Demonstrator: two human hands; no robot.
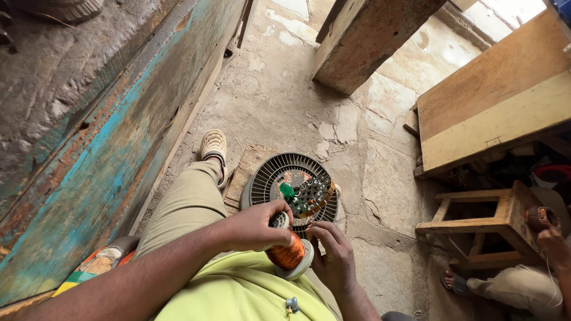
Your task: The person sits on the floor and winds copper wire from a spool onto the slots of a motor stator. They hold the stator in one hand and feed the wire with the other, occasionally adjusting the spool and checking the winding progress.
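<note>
My left hand grips the top flange of a white spool of copper wire, held over my lap. My right hand rests against the spool's right side, fingers curled near the wire. Just beyond the spool sits a round ribbed metal motor stator on a small wooden board on the floor. Its core carries copper windings and a green piece. My leg in tan trousers stretches toward it, with a beige sandal on the foot.
A worn blue-painted wall runs along the left. A wooden beam hangs overhead and a wooden bench and stool stand at right. Another person's hand holds a copper coil at far right. The floor is cracked concrete.
</note>
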